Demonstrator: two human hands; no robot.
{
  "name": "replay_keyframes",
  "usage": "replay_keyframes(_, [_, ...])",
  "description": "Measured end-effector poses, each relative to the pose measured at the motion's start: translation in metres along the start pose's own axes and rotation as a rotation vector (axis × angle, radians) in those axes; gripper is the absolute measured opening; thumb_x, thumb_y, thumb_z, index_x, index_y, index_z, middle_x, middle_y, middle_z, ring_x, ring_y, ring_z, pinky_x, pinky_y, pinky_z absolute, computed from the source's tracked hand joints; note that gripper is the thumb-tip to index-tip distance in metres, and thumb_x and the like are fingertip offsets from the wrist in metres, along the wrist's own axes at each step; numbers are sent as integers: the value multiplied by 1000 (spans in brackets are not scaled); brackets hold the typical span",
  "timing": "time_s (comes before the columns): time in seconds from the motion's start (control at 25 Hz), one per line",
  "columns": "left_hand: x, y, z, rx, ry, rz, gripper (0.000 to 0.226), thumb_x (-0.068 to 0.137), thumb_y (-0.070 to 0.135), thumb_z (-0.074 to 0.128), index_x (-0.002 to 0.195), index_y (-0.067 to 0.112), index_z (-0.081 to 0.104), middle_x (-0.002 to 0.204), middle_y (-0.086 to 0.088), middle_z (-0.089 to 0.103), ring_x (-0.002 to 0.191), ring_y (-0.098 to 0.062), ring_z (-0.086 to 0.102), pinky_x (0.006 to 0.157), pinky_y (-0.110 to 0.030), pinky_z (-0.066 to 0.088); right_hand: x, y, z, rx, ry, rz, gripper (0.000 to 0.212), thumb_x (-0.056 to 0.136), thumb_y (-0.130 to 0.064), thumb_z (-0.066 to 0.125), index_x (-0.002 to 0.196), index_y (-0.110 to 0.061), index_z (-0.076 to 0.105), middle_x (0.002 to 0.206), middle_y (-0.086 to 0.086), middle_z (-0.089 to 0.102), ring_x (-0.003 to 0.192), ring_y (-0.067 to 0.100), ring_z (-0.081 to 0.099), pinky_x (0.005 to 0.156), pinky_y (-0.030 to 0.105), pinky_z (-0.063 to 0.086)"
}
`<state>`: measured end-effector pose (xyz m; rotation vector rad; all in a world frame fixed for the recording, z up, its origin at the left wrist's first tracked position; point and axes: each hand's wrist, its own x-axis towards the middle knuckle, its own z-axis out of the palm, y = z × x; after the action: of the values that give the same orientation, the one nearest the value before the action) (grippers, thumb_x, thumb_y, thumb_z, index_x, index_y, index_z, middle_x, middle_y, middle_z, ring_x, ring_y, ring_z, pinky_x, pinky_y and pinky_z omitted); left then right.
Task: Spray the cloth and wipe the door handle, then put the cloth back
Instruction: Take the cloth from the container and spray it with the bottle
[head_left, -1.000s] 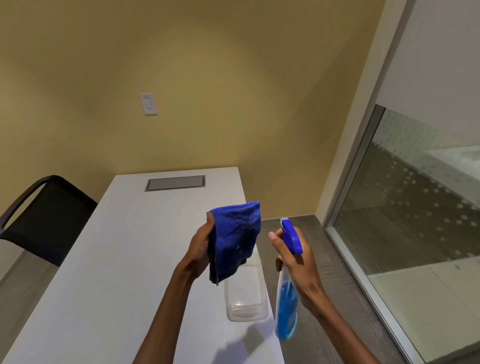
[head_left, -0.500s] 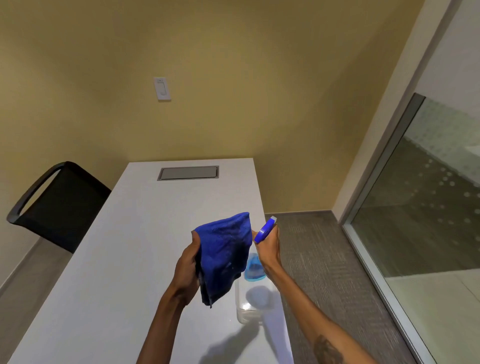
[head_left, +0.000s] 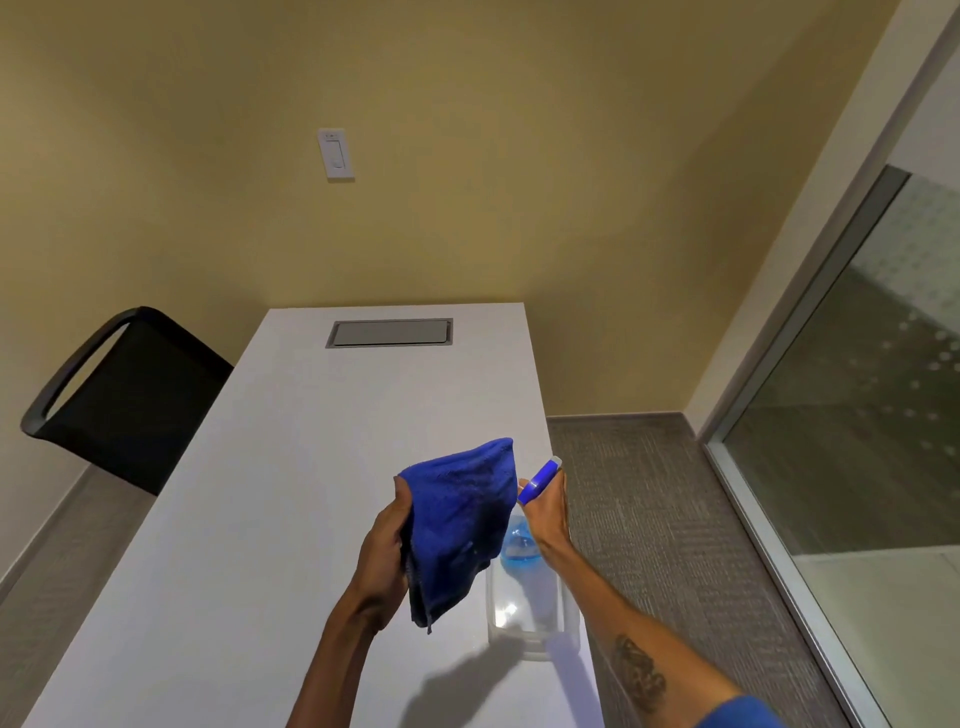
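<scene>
**Cloth raised over the bench, spray bottle beside it**

Your left hand (head_left: 385, 545) was closed around the left edge of the blue cloth (head_left: 456, 525), fingers wrapped behind the fabric and thumb at the front, wrist bent so the forearm rose from the near edge of the bench (head_left: 270, 493). The cloth was a soft, napped microfibre, crumpled at the top and hanging in loose folds to a narrow point below your palm, clear of the bench surface.

Your right hand (head_left: 545, 512) was wrapped around the neck of the spray bottle (head_left: 524, 540), with the glossy blue trigger head (head_left: 537, 480) tilted up just beside the cloth's right edge. The bottle body was clear plastic holding blue liquid; its lower part sat in or just over a clear, rounded-rectangular plastic container (head_left: 530, 618) near the bench's right edge, and you could not tell from this view whether it touched.

The bench was smooth, matte white and rectangular, with a brushed grey metal hatch (head_left: 389, 332) set flush near its far edge. A black mesh-backed chair (head_left: 119, 395) with a curved frame stood off the left edge.
</scene>
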<state>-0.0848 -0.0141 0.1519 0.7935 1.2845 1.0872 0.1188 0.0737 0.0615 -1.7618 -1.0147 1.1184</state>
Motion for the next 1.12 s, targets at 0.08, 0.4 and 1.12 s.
replay_keyframes(0.08, [3,-1,0,12,10,-3,41,106,43,36,112,28,74,107,-1,81,100,-17,75,92,-38,57,0,5,0,39,-16,41,49,95,-6,66,137,0,43,127,24,60,114,36,61,102,49,50])
replay_keyframes(0.4, [1,5,11,36,11,23,36,107,39,34,111,29,69,94,8,82,87,-8,76,74,-25,59,-7,-2,-11,9,-137,11,81,82,8,78,147,-7,32,148,18,44,130,34,51,102,41,50])
replay_keyframes(1.12, [-115,63,182,59,-465,117,52,84,54,48,117,23,74,116,-8,77,104,-22,75,85,-35,63,-173,-34,-265,418,-93,-459,43,93,-59,62,86,-16,63,79,0,57,72,10,52,68,20,47])
